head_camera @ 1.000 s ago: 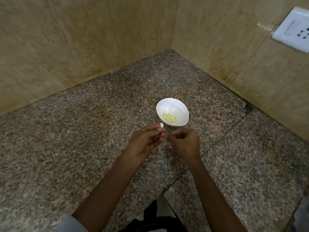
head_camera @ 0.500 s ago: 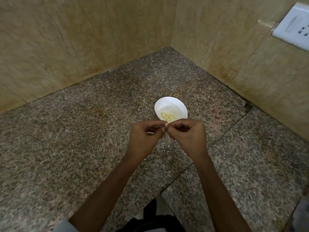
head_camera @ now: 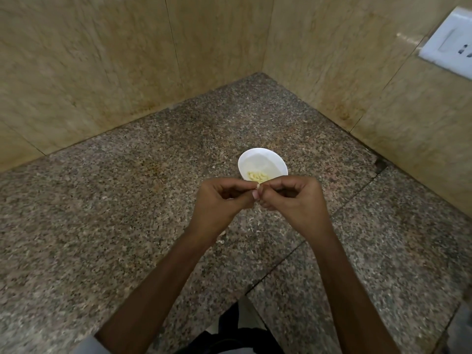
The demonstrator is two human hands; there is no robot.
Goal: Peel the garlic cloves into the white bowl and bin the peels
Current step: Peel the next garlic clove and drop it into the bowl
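both hands, left hand [head_camera: 219, 203] and right hand [head_camera: 293, 203], are pinching one garlic clove [head_camera: 258, 186] with curled fingers, just before the white bowl [head_camera: 263, 159].

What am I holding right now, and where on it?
A garlic clove, pinched between fingertips of left hand and right hand; which end each grips cannot be told.

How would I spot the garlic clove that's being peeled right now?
On the speckled stone counter in the tiled corner stands a white bowl. At its near side the left hand and right hand meet, pinching one garlic clove between them. Unlike the yellowish cloves lying in the bowl, it is held up.
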